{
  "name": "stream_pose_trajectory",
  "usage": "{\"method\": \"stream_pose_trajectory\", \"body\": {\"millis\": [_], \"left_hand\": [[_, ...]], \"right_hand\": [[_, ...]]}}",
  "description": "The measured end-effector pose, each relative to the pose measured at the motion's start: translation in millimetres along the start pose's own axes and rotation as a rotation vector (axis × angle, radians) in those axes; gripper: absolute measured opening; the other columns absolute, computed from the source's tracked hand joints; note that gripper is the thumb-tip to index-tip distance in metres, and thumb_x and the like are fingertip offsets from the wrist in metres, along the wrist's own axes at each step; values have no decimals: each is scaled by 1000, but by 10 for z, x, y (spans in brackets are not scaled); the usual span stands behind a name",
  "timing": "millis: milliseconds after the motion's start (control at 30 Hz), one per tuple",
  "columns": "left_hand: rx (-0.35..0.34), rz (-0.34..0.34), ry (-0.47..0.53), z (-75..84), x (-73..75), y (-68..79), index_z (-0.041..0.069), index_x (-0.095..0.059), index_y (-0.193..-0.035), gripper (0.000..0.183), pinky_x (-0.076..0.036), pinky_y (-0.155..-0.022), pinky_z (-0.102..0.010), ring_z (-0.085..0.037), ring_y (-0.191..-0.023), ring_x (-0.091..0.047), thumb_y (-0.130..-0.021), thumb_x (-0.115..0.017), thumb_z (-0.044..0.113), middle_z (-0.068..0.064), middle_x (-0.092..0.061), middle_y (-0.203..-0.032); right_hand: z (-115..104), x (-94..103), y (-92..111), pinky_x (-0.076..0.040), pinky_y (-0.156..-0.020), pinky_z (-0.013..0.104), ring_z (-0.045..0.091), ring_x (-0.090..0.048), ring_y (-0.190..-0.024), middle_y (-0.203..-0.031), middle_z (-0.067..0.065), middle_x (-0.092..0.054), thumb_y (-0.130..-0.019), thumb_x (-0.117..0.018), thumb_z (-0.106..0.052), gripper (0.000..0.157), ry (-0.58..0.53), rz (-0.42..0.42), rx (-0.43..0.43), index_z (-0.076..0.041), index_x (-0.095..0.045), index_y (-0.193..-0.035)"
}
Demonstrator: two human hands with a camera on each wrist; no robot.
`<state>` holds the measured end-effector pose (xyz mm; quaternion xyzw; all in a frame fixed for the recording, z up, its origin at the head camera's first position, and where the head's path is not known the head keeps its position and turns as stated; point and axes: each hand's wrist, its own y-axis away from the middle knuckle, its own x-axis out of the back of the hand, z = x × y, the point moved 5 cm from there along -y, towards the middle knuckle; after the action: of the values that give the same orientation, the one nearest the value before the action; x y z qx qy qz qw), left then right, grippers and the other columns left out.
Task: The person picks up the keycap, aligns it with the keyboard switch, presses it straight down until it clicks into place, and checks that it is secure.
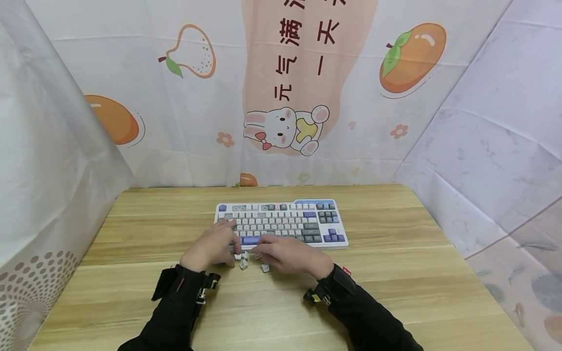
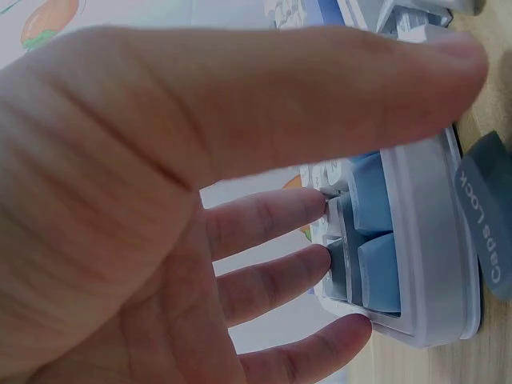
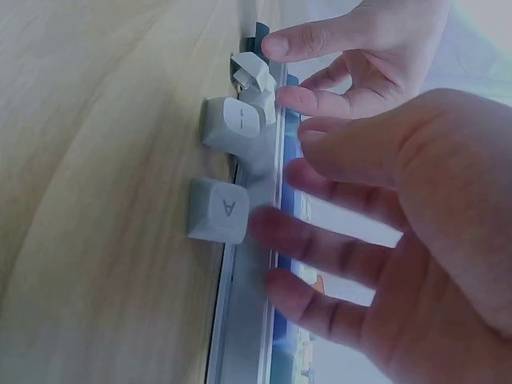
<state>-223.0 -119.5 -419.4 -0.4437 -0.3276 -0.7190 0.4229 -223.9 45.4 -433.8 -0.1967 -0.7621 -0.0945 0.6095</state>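
At the left I have the left hand (image 1: 212, 246) over the keyboard's front left corner, thumb straight and well apart from the fingers, which reach in over the left-end keys; I see nothing gripped in it. Just off the front edge near that thumb, my left wrist feed shows a dark Caps Lock keycap (image 2: 484, 216) lying loose. The keyboard (image 1: 281, 226) sits face up around the middle of the table (image 1: 131, 234), a little short of the table's far edge. Along its front edge, going right, come the loose pale keycaps: a small cluster (image 3: 252, 68), then a symbol keycap (image 3: 230, 126) whose mark I cannot read for certain, then the A keycap (image 3: 220, 210). Last is the right hand (image 1: 291, 254), coming in from the right at the front edge, fingers relaxed and spaced, thumb overlapping the index; I see nothing held, and whether those two touch I cannot tell. One fingertip is just beside the A keycap, contact unclear. I read the step in hand as picking out a loose keycap, probably for seating. The next move, I judge, calls for a narrow pinch on one cap's sides, legend turned the right way, without nudging its neighbours away.
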Motion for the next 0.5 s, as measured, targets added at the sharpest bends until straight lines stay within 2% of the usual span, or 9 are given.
{"method": "stream_pose_trajectory", "body": {"millis": [67,167,333,500], "left_hand": [[-3,1,-3,12,-6,-4,23,-70,-68,19,-25,-105,-58,-45,-135,-23,-61,-83,12,-26,-36,-145],[4,6,-17,18,-11,-19,24,-69,-66,19,-26,-104,-58,-45,-135,-24,-61,-83,12,-25,-36,-146],[2,25,-29,27,-8,-35,22,-69,-65,16,-28,-104,-55,-46,-133,-27,-65,-81,11,-26,-38,-144],[7,35,-22,35,2,-31,21,-70,-65,14,-28,-104,-55,-48,-132,-29,-67,-78,10,-27,-41,-142]], "right_hand": [[-27,4,-10,-44,-85,20,8,-53,-100,-117,-4,-58,-94,-55,-13,31,35,12,19,-17,-63,-124],[-78,-21,-39,-36,-100,27,16,-49,-116,-128,-1,-56,-91,-58,-13,37,107,5,61,-16,-61,-128],[-126,-98,-67,-33,-101,27,17,-45,-119,-134,-5,-54,-91,-58,-13,40,211,2,119,-18,-59,-131],[-137,-107,-65,-36,-97,27,17,-45,-115,-126,-4,-58,-89,-62,-13,39,227,30,123,-18,-61,-128]]}}
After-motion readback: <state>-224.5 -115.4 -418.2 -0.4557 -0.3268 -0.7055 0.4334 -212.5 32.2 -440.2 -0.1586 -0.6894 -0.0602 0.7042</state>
